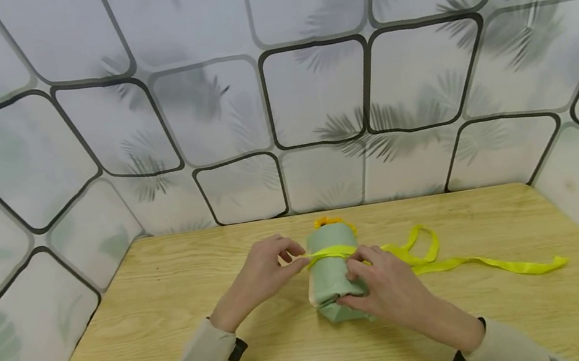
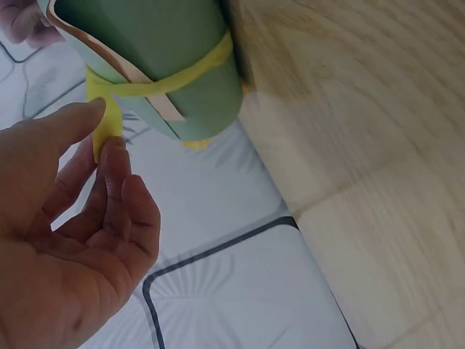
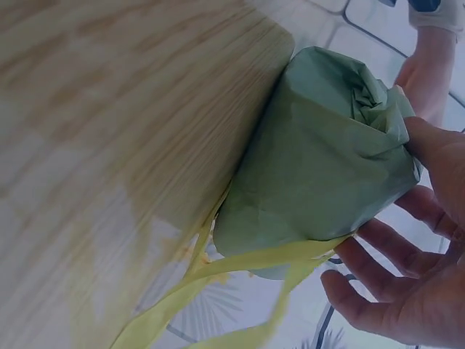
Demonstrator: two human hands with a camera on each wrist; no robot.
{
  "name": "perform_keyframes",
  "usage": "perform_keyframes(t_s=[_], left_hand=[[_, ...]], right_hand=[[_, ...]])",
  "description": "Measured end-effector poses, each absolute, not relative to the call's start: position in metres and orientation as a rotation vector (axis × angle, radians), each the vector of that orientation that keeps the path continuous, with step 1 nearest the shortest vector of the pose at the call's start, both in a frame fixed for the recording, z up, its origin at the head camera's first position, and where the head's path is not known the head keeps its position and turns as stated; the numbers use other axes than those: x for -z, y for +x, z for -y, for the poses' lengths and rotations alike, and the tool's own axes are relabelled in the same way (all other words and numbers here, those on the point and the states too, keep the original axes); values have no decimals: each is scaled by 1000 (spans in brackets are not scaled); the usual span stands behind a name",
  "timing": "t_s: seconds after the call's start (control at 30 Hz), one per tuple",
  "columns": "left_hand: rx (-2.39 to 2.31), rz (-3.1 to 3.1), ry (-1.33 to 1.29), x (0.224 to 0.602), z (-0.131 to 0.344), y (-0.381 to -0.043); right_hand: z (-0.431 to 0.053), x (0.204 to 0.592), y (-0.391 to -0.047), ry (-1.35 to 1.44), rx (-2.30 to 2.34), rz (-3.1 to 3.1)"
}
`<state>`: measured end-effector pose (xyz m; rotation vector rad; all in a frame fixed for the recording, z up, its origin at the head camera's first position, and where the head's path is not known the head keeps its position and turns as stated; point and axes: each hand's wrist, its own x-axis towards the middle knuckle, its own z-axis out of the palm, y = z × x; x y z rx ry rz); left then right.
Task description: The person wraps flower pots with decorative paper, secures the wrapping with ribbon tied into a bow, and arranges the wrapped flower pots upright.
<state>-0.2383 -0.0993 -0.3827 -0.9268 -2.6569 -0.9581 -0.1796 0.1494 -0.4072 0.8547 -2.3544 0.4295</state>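
Observation:
A green paper-wrapped bundle (image 1: 336, 276) lies on the wooden table, its folded, crumpled end toward me. A yellow ribbon (image 2: 171, 81) runs across its middle, over the pale edge of the wrapping. On the left side, my left hand (image 1: 270, 274) pinches the ribbon between thumb and fingers. My right hand (image 1: 392, 284) holds the bundle from the right, thumb at the folded near end (image 3: 370, 98) and fingers along its side by the ribbon. Something orange-yellow with petal-like edges (image 1: 329, 220) peeks out past the far end; most of it is hidden.
The ribbon's loose tails (image 1: 495, 262) loop and trail across the table to the right. Behind the wooden table (image 1: 170, 285) and at both sides hangs pale cloth (image 1: 318, 92) with dark rounded frames and leaf prints.

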Motion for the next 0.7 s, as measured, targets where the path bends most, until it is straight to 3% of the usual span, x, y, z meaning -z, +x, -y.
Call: perform_keyframes(t_s=[0.7], left_hand=[[967,2842,-746,391,160,-233]], right_hand=[[-148,408,-179,853,-455,2334]])
